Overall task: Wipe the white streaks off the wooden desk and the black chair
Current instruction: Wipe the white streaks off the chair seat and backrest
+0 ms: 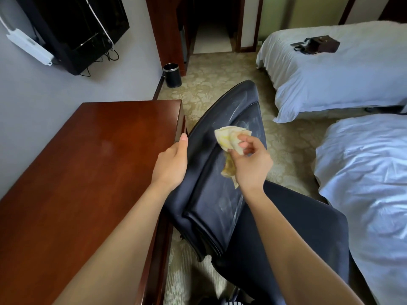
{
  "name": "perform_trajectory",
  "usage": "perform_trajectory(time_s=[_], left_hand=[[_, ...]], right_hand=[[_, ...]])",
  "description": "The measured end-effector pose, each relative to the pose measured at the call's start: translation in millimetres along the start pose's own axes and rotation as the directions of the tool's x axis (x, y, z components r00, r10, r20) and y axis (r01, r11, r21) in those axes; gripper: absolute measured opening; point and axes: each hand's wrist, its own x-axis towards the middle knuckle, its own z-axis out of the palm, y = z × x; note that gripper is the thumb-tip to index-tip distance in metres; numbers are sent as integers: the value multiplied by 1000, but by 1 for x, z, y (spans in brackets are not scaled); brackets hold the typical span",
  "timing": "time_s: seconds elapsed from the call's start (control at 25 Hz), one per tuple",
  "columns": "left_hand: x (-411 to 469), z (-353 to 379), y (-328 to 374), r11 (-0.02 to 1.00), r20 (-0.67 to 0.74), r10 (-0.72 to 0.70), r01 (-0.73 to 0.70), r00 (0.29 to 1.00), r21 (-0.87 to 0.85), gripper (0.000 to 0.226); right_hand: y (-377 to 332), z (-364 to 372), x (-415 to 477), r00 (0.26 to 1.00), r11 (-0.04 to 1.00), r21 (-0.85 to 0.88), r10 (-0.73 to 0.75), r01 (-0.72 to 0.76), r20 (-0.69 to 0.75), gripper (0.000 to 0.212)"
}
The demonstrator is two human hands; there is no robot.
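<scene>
The black chair (pixel 222 194) stands beside the wooden desk (pixel 92 164), its backrest tilted toward me. Faint white streaks (pixel 248 122) smear the backrest's upper part, and more show lower down. My left hand (pixel 171 164) grips the backrest's left edge, thumb on top. My right hand (pixel 248 161) pinches a crumpled yellowish cloth (pixel 231 137) just above the backrest. The desk top looks glossy, with only a faint pale patch near its middle.
Two beds with white bedding (pixel 330 80) stand to the right, a dark bag (pixel 317 45) on the far one. A black waste bin (pixel 172 75) sits by the wall. A dark television (pixel 77 29) and a white power strip (pixel 28 45) hang on the left wall.
</scene>
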Motion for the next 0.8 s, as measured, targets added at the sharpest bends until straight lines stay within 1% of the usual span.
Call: perform_trajectory(time_s=[0.04, 0.08, 0.12, 0.16, 0.2, 0.24, 0.28, 0.32, 0.4, 0.48, 0.52, 0.56, 0.6, 0.68, 0.72, 0.76, 0.8], left_hand=[[-1, 0, 1, 1000, -1, 4, -4, 1000, 5, 64], [-2, 0, 2, 1000, -2, 6, -6, 1000, 9, 64], [-2, 0, 3, 1000, -3, 6, -6, 1000, 10, 64], [-3, -1, 3, 1000, -5, 5, -4, 1000, 8, 64], [-3, -1, 3, 1000, -10, 2, -2, 1000, 6, 64], [-4, -1, 4, 1000, -16, 1, -1, 1000, 6, 64], [-4, -1, 4, 1000, -20, 2, -2, 1000, 9, 64], [-5, -1, 5, 1000, -21, 5, -5, 1000, 13, 64], [-6, -1, 7, 1000, -22, 10, -9, 1000, 19, 63], [-6, -1, 6, 1000, -26, 8, -7, 1000, 23, 62], [-6, -1, 6, 1000, -27, 6, -5, 1000, 26, 62], [-6, -1, 5, 1000, -29, 4, -3, 1000, 30, 62], [-6, -2, 5, 999, -33, 6, -5, 999, 38, 62], [-6, -1, 6, 998, -42, 17, -14, 999, 66, 62], [-6, 0, 6, 997, -45, 18, -14, 999, 80, 62], [-5, 0, 5, 996, -49, 15, -10, 999, 90, 62], [-4, 1, 4, 996, -55, 10, -5, 998, 94, 62]], right_hand=[[-1, 0, 2, 994, 993, -67, -100, 97, -44, 30], [-2, 2, 1, 974, 965, -157, -222, 212, -45, 30], [-2, 6, -3, 945, 920, -229, -328, 319, -1, 31], [-1, 12, -10, 920, 888, -241, -384, 391, 75, 33], [-2, 16, -20, 906, 887, -196, -392, 419, 160, 34], [-2, 19, -31, 901, 909, -119, -367, 400, 231, 34], [-2, 21, -42, 904, 937, -33, -325, 347, 277, 33], [-2, 21, -51, 916, 960, 43, -279, 278, 289, 33], [1, 20, -58, 951, 978, 136, -188, 159, 244, 36], [6, 18, -53, 967, 990, 122, -100, 73, 234, 38], [9, 16, -52, 962, 994, 87, -89, 68, 257, 37], [13, 15, -52, 950, 994, 59, -109, 96, 292, 36], [17, 14, -53, 930, 986, 44, -168, 162, 326, 36], [27, 13, -54, 865, 941, 44, -326, 336, 381, 38], [32, 13, -53, 836, 920, 51, -375, 388, 400, 39], [36, 14, -49, 823, 914, 64, -390, 401, 413, 39], [38, 15, -44, 824, 920, 82, -381, 383, 419, 37]])
